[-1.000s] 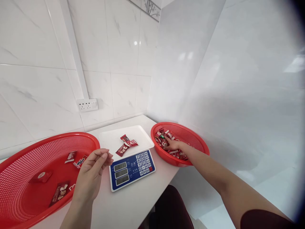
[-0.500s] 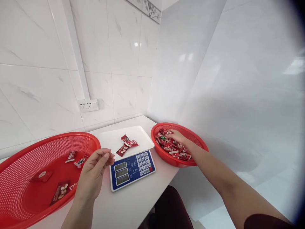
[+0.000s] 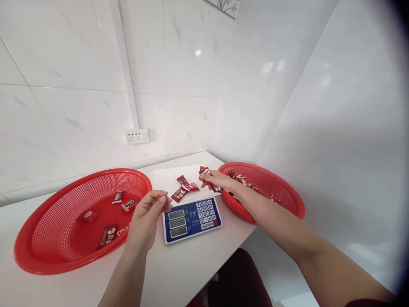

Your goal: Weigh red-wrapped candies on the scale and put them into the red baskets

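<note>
My right hand (image 3: 220,180) holds red-wrapped candies (image 3: 203,170) over the right edge of the scale's white pan (image 3: 159,179). One pokes out past the fingertips, and part of another shows under the palm. On the pan lie several wrapped candies (image 3: 179,195) in a small crossed pile. The scale's blue panel (image 3: 193,219) has number keys and three small displays. My left hand (image 3: 148,215) hovers between the left basket and the scale, thumb against its curled fingers, with nothing visible in it.
A red mesh basket (image 3: 79,258) at left has several wrapped candies (image 3: 108,236) spread on its bottom. Another red basket (image 3: 287,204) at right holds a heap of candies, partly hidden by my right forearm. A wall socket (image 3: 137,135) sits behind the white table (image 3: 188,264).
My right hand has come out of the right basket with candies and moved left to the pan. My left hand keeps its pose near the scale. The camera view has shifted left.
</note>
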The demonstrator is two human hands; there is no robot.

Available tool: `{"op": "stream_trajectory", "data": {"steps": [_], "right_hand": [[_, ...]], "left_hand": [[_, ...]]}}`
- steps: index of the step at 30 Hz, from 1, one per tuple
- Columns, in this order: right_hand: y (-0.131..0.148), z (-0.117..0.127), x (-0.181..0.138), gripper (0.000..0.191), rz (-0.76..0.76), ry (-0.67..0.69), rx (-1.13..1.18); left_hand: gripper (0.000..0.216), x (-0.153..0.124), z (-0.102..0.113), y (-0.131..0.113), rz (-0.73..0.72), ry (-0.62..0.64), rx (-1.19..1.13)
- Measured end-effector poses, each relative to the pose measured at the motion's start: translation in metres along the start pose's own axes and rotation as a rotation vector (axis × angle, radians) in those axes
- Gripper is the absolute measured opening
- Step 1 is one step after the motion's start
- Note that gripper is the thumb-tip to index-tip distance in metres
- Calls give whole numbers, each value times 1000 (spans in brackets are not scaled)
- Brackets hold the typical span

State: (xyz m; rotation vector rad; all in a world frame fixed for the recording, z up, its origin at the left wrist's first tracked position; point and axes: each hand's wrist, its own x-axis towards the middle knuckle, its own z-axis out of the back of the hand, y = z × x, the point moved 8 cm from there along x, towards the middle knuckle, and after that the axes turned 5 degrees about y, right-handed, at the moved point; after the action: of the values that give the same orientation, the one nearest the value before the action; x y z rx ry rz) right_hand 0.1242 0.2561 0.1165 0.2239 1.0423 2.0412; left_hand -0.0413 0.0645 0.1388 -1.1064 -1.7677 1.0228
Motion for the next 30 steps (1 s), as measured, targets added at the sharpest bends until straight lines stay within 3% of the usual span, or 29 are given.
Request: {"op": "stream_trajectory", "data": {"steps": [4, 11, 17, 24, 27, 30], "right_hand": [[10, -24, 22, 39, 27, 62, -58], [23, -27, 28, 46, 80, 98, -137], [28, -39, 26, 40, 130, 61, -535], [30, -28, 29, 25, 36, -16, -560], [35, -21, 25, 31, 29, 8, -521], [38, -11, 23, 38, 13, -69, -443]], "left_hand": [[17, -2, 2, -4, -6, -6, 4], [16, -2, 6, -8, -7, -18, -6], [15, -2, 6, -9, -21, -14, -14], [15, -2, 6, -11, -22, -22, -11], [15, -2, 7, -11, -26, -25, -13], [15, -2, 8, -11, -26, -30, -16]]}}
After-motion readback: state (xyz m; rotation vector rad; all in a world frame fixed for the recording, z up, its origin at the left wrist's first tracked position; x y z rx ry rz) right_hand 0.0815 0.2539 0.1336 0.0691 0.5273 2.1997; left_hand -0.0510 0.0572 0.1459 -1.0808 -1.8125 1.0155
